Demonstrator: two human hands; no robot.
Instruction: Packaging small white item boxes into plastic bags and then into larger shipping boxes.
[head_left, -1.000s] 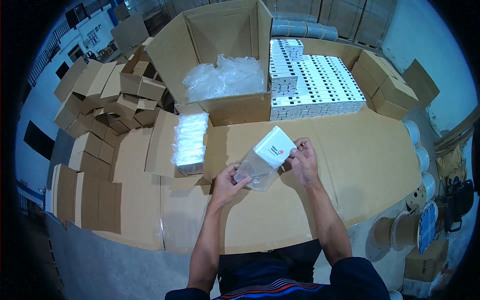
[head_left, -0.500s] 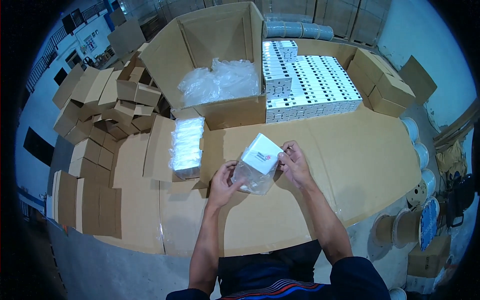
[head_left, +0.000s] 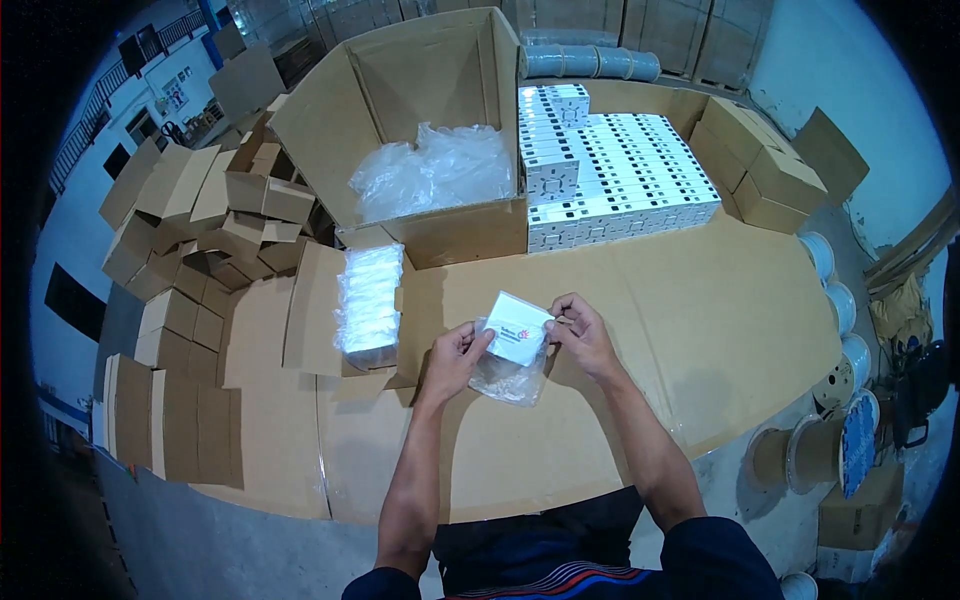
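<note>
Cardboard sheets cover the work table (head_left: 700, 330), brown and flat, corner seams visible. Big open carton (head_left: 400, 90) stands at the far edge, flaps up, with crumpled clear plastic bags (head_left: 435, 170) heaped inside. Just right of it, a block of small white boxes (head_left: 620, 180) in tight rows, a few stacked higher at its left end. Left side of the table: a jumble of folded brown carton blanks (head_left: 210, 230), more flat ones lower left. Plain brown boxes (head_left: 760, 170) sit at the far right, and cable spools (head_left: 800, 455) sit off the table edge, lower right. Stack of clear flat bags (head_left: 370, 305) lies on a cardboard flap, near the left hand.

Both forearms come up from the bottom edge. Small white box (head_left: 518, 330) is held over the table centre, tilted, partly inside a clear plastic pouch (head_left: 508, 375) that hangs below it. Left hand (head_left: 455, 355) pinches the pouch's left edge, thumb on top, fingers curled. Right hand (head_left: 580, 335) pinches the box's right corner with thumb and fingertips, other fingers bent.
</note>
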